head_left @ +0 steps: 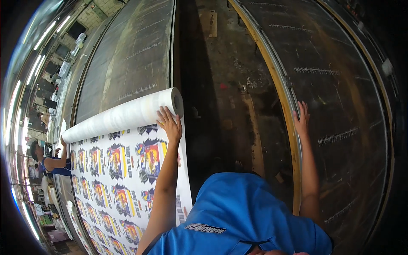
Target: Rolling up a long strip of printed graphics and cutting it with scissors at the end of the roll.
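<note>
A thick white roll point(119, 114) lies across the long dark table on the left, its hollow core end facing me. From it a printed sheet point(123, 165) with repeated colourful designs spreads along the table toward my side. My left hand point(170, 123) lies on the roll near its core end, fingers stretched out and not wrapped around it. Out to the right, my right hand point(301, 120) rests with fingers spread at the metal edge point(284, 85) of the second long table.
Across the left table a co-worker point(57, 161) has a hand at the roll's far end. Between the tables runs a dark floor aisle point(225, 85) with a cardboard piece point(212, 23). The right table point(340, 106) carries white scale marks. Shelves and lights line the far left.
</note>
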Tool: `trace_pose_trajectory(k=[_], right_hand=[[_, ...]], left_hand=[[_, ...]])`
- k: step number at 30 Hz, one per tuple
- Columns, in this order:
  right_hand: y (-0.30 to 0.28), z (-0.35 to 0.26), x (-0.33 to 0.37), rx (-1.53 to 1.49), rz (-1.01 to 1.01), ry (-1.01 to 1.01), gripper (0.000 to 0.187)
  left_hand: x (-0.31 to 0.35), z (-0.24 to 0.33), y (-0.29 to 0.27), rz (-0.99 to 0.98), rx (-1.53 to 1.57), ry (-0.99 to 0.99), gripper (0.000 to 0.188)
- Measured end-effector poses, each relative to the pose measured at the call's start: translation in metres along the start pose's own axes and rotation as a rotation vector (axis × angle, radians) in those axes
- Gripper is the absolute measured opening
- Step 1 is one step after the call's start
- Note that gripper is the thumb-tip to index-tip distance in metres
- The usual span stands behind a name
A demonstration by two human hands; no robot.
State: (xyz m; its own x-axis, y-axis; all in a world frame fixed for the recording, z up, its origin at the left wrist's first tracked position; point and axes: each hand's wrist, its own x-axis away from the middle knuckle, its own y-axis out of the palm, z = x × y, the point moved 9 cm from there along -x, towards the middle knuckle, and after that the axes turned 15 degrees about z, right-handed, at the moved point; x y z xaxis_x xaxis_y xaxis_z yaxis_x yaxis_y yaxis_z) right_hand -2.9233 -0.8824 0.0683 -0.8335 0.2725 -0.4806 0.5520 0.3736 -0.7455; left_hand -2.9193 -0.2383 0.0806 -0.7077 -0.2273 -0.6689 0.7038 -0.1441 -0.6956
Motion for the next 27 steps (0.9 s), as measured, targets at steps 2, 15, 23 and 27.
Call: trace_pose_trajectory(k=[2,15,23,27], right_hand=[[0.027,-0.015,-0.037,0.001,-0.006,0.004,0.051],[0.284,-0.084,-0.367,0.224,-0.183,-0.105,0.059],[0.356,-0.025,-0.421,0.397,-0.239,0.126,0.072],[0.359,-0.044,-0.422,0.504,-0.181,0.069,0.072]], left_hand=[[-0.038,0.008,0.031,0.049,-0.004,-0.008,0.065],[-0.367,-0.021,0.284,-0.046,0.084,-0.032,0.036],[-0.347,-0.041,0.366,-0.088,0.011,-0.058,0.077],[-0.455,-0.037,0.427,0.045,-0.057,0.035,0.071]])
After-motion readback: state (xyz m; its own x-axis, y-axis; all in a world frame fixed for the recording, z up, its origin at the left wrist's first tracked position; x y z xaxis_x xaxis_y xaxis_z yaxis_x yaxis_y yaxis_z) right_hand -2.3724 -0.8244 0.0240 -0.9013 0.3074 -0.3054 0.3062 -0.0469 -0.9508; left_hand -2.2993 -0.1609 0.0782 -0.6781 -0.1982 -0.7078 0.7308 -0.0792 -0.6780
